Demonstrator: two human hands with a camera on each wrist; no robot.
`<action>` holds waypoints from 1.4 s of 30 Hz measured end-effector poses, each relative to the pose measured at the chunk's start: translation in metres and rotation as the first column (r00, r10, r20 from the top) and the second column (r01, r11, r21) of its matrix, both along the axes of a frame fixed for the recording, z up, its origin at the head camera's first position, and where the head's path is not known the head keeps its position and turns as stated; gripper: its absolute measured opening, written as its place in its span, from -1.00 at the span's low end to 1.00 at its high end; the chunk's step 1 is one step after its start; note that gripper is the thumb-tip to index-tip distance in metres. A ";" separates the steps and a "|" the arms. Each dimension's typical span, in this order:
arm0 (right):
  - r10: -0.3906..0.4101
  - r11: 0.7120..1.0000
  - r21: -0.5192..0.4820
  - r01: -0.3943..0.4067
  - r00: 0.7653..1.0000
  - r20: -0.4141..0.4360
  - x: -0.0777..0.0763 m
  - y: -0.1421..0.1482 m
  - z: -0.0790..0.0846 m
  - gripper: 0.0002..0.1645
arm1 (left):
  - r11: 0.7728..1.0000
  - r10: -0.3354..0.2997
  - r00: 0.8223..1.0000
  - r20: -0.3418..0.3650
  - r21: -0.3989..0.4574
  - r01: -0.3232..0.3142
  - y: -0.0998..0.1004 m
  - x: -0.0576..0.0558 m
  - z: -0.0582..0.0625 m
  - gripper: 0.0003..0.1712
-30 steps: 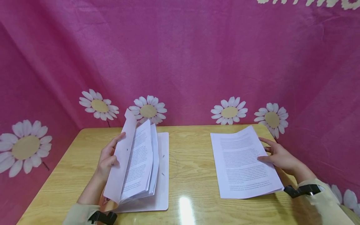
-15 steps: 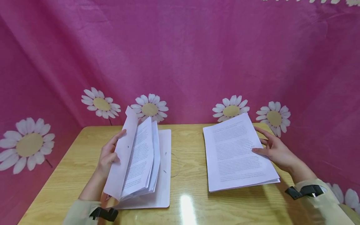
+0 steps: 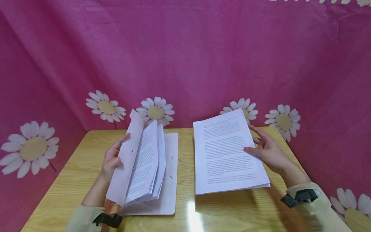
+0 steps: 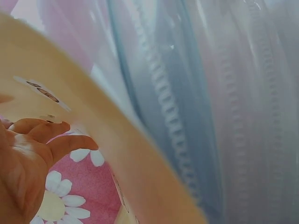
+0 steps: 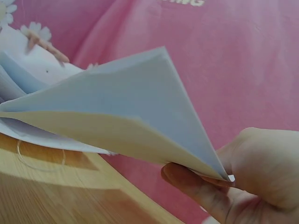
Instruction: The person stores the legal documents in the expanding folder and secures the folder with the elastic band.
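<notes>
On the left of the head view my left hand (image 3: 111, 159) grips the raised cover of a folder (image 3: 123, 169), thumb on its inner face. In the left wrist view the fingers (image 4: 74, 142) touch the cover's orange outer side. Printed pages (image 3: 142, 164) stand fanned inside, some in clear sleeves. The back cover (image 3: 170, 174) lies flat on the table. To the right, my right hand (image 3: 268, 151) pinches a small stack of printed sheets (image 3: 227, 154) by its right edge, thumb on top. The right wrist view shows the stack (image 5: 135, 88) raised above the table.
The wooden table (image 3: 185, 141) reaches back to a pink curtain (image 3: 185, 64) with daisies. A thin ring-like strand (image 5: 39, 163) lies beside the folder's right edge. Black straps circle both wrists.
My right hand has lifted the sheets off the table and carried them left toward the folder. The left hand and the folder cover stay nearly in place.
</notes>
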State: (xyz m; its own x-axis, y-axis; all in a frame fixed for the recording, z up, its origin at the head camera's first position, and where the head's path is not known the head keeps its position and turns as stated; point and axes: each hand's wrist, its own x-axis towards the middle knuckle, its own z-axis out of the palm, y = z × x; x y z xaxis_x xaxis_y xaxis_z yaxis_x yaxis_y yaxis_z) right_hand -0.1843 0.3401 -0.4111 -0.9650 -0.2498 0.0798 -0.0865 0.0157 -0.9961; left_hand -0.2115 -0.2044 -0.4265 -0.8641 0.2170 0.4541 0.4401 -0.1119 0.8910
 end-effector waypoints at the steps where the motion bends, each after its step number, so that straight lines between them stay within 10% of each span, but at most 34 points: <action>1: 0.006 1.000 0.004 -0.006 1.000 0.005 -0.001 -0.004 0.001 0.15 | 1.000 -0.003 1.000 0.006 0.003 0.003 0.000 0.000 0.000 0.06; 42: 0.127 0.992 -0.022 -0.126 0.992 0.022 -0.037 -0.114 -0.005 0.08 | 1.000 0.013 0.997 0.080 -0.005 -0.012 0.005 0.003 0.002 0.06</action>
